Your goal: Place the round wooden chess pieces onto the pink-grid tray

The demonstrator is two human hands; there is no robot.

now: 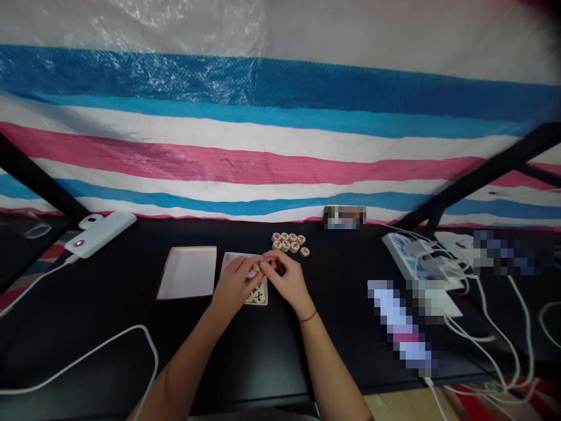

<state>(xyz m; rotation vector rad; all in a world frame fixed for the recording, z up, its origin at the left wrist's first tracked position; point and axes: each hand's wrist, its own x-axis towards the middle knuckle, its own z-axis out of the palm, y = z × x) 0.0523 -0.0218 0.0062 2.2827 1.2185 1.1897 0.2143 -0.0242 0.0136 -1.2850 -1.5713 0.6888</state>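
My left hand (236, 285) and right hand (286, 279) meet above an open white box (228, 262), fingers curled and pinching a small round piece (256, 268), mostly hidden. In the box, chess pieces (259, 296) show dark characters I can't read; I can't count them. Just beyond it, eight more pieces (285, 245) with red characters sit clustered on the black table (109, 304). A white tray (187, 272) lies left of the box, its long side running away from me. A red string (308, 316) circles my right wrist.
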